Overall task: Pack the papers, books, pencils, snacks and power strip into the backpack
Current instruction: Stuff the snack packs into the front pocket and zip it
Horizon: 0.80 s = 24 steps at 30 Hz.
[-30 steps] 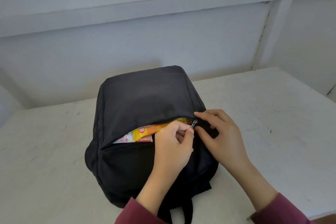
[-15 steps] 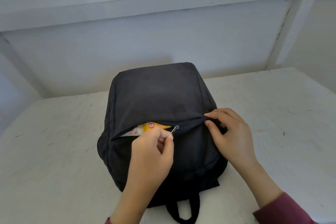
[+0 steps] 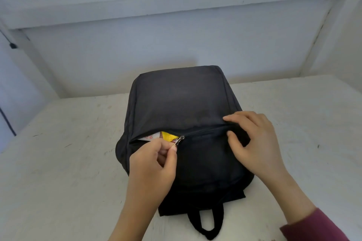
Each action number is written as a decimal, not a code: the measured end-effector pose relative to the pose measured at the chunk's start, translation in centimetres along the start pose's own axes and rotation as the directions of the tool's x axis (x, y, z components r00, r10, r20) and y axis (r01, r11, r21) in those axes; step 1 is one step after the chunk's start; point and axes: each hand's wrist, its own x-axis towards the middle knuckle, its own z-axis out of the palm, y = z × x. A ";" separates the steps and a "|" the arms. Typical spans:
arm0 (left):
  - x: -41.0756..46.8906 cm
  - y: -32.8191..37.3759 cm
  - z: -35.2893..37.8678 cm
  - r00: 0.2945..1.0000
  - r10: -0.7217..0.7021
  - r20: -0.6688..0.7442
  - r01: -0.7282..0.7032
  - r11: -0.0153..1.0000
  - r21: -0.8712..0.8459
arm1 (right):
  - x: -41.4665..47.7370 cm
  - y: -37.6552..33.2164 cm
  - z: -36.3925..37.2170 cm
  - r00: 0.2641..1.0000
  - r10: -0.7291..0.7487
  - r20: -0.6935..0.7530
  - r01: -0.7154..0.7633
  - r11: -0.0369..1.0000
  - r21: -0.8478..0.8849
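A black backpack (image 3: 182,103) lies on the white table (image 3: 58,162), its carry loop toward me. My left hand (image 3: 154,164) pinches the metal zipper pull (image 3: 179,140) near the middle of the zipper line. To the right of the pull the zipper is closed. To its left a narrow gap shows a yellow snack packet (image 3: 168,136) and a white wrapper edge. My right hand (image 3: 252,143) grips the fabric at the zipper's right end, thumb below and fingers above. Other packed items are hidden inside.
White walls enclose the table at the back and on both sides. The bag's black carry loop (image 3: 207,223) lies on the table near its front edge. A dark cord (image 3: 7,121) hangs at the far left.
My left hand has drawn the zipper pull leftward, closing more of the opening; less of the yellow packet shows. My right hand stays at the zipper's right end.
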 end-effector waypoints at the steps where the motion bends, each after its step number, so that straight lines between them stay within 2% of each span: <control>1: -0.1 0.0 0.1 1.000 0.001 0.000 -0.001 1.000 -0.014 | 0.1 -0.5 0.0 0.999 -0.049 0.022 0.049 0.999 0.016; 5: -0.6 0.4 0.6 0.999 -0.035 0.010 0.035 0.994 -0.102 | 0.4 -2.7 0.7 0.975 -0.206 0.078 0.205 0.978 0.021; 9: -0.6 0.5 0.6 0.999 0.040 0.035 -0.036 0.995 -0.097 | 0.4 -4.5 2.0 0.940 -0.324 0.105 0.326 0.945 -0.002; 14: 0.2 -0.2 -0.9 0.978 0.183 0.095 -0.189 0.981 0.053 | 0.6 -4.6 3.2 0.930 -0.363 0.060 0.367 0.929 -0.054; 18: 1.8 -1.8 -2.3 0.948 0.307 0.084 -0.318 0.910 0.266 | 0.5 -4.4 3.4 0.929 -0.363 0.069 0.368 0.926 -0.088; 21: 3.1 -3.0 -2.7 0.937 0.289 0.195 -0.343 0.870 0.354 | 0.5 -4.3 3.3 0.932 -0.357 0.062 0.362 0.927 -0.101; 24: 4.0 -3.7 -2.4 0.935 0.266 0.233 -0.336 0.874 0.352 | 0.7 -4.2 3.3 0.936 -0.348 0.060 0.352 0.930 -0.106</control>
